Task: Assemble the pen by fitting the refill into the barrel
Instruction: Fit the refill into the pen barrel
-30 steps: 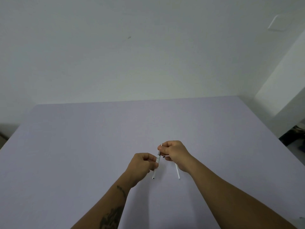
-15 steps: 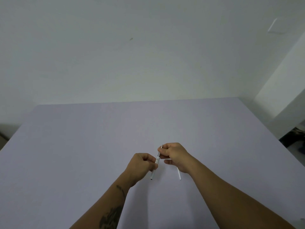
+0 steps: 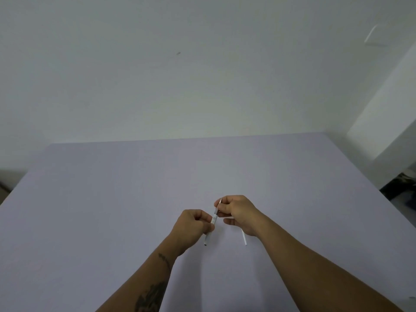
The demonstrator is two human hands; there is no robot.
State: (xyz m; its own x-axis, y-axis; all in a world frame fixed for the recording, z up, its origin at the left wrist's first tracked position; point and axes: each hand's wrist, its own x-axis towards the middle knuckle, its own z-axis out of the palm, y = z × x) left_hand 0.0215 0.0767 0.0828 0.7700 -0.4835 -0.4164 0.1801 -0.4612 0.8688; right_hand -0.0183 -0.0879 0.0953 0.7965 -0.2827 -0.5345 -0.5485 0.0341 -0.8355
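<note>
My left hand (image 3: 193, 226) is closed around a slim white pen barrel (image 3: 213, 220) that slants from lower left to upper right above the table; the barrel's dark lower end pokes out below the fist. My right hand (image 3: 236, 210) pinches the thin refill (image 3: 219, 202) at the barrel's upper end; its tip sticks out above my fingers. How deep the refill sits in the barrel is hidden by my fingers. A second white tube (image 3: 243, 237) juts out below my right hand; whether that hand holds it I cannot tell.
A pale lilac table (image 3: 112, 199) fills the lower view, its far edge against a white wall. Past the table's right edge stands a white cabinet corner (image 3: 394, 113) with dark clutter on the floor (image 3: 405, 183).
Both hands stay together at the same spot. The barrel's lower end has swung slightly left and the refill tip shows a little less above my right fingers.
</note>
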